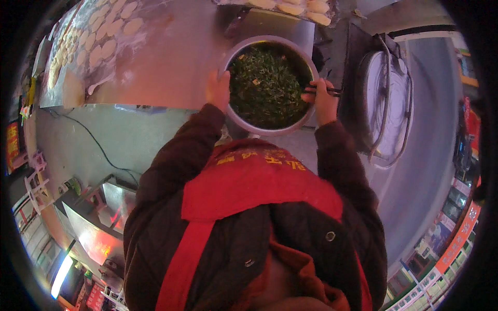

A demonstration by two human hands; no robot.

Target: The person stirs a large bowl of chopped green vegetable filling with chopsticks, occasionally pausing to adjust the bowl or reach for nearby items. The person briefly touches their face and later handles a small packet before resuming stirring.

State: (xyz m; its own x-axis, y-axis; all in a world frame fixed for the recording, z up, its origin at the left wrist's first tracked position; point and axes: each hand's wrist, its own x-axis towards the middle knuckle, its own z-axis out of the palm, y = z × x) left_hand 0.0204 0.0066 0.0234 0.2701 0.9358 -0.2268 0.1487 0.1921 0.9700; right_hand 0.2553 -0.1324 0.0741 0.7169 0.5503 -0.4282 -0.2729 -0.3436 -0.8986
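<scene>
A wide metal basin (pixel 272 132) is in front of me, filled with a chopped green filling (pixel 268 89) with a few pale bits in it. My left hand (pixel 219 91) grips the basin's left rim, thumb on top. At the right rim is my right hand (pixel 326 100), its fingers closed around dark chopsticks (pixel 335 91) whose near ends reach over the filling. That hand also touches the rim; whether it bears any of the basin's weight is hard to tell.
On the worktop (pixel 167 70) to the left lie flat dough rounds (pixel 114 28), small dough pieces (pixel 69 48) and a white utensil (pixel 100 84). A tray of flatbreads (pixel 290 8) stands beyond the basin. Rightward is a round metal appliance (pixel 383 101) with tubular handles. A cable (pixel 97 144) crosses the floor.
</scene>
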